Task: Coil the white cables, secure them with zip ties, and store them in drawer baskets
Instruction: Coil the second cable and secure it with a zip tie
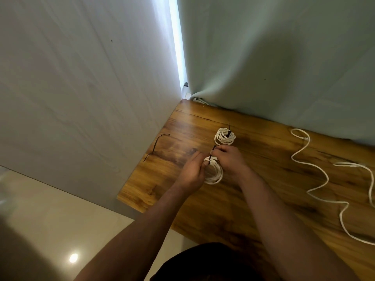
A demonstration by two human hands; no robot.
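Note:
A coiled white cable (214,175) lies on the wooden table (253,199) between my two hands. My left hand (192,171) grips the coil's left side. My right hand (229,161) pinches a dark zip tie (212,153) that wraps the top of the coil. Just beyond it sits a second white coil (225,136), bound by a dark zip tie whose tail sticks up. A loose white cable (316,175) snakes across the table's right side. A spare dark zip tie (155,146) lies near the table's left edge.
A pale grey wall (81,88) runs along the table's left edge and a light green curtain (284,57) hangs behind it. Glossy tiled floor (60,220) shows at lower left. Another white cable end (199,100) lies at the far corner under the curtain.

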